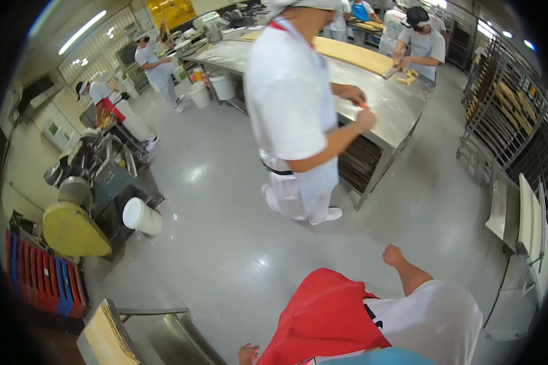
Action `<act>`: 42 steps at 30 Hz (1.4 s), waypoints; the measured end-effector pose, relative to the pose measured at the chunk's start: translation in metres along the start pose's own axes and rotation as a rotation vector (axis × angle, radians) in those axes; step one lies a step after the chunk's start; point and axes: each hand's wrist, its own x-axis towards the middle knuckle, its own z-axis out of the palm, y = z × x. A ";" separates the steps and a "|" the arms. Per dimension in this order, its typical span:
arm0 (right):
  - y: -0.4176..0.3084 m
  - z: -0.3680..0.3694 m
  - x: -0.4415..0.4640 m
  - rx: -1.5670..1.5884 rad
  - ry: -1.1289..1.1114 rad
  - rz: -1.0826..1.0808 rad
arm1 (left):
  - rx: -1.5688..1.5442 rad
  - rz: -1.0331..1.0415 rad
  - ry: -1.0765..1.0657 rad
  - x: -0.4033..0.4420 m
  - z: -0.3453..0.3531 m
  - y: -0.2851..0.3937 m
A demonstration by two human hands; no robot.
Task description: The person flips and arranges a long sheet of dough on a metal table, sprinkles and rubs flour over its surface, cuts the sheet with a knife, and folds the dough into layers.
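Note:
My right hand (393, 254) hangs out to the right over the grey floor, its fingers curled closed, with nothing visible in them. At the bottom edge, my left hand (248, 354) shows only in part beside the red apron (313, 310), its fingers loosely curled and no object seen in it. Neither hand touches any equipment. The nearest thing to my left hand is a metal trough-like surface (176, 340). In front of me a co-worker in white (289, 91) stands side-on, holding a small orange item in their hands.
A steel table (402, 115) carries a long dough sheet (353, 53), with another co-worker cutting at its end. Racks of trays (505, 109) stand at right. A white bucket (141, 216), machinery (115, 176) and red-blue crates (42, 274) are at left. Grey floor (225, 237) lies between.

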 end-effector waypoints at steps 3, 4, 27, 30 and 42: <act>-0.041 -0.044 -0.010 0.038 -0.275 0.072 | -0.035 0.012 -0.012 -0.004 0.017 -0.013; -0.039 -0.043 -0.005 0.022 -0.272 0.058 | -0.055 0.033 -0.034 -0.005 0.025 -0.016; 0.049 0.004 -0.101 -0.121 -0.803 0.450 | 0.908 0.490 -0.409 0.025 0.005 -0.041; 0.070 0.018 -0.092 -0.293 -1.041 0.205 | 0.944 0.471 -0.401 0.035 0.000 -0.038; 0.085 0.022 -0.078 -0.196 -0.866 0.358 | -0.152 -0.325 -0.330 -0.004 -0.043 0.054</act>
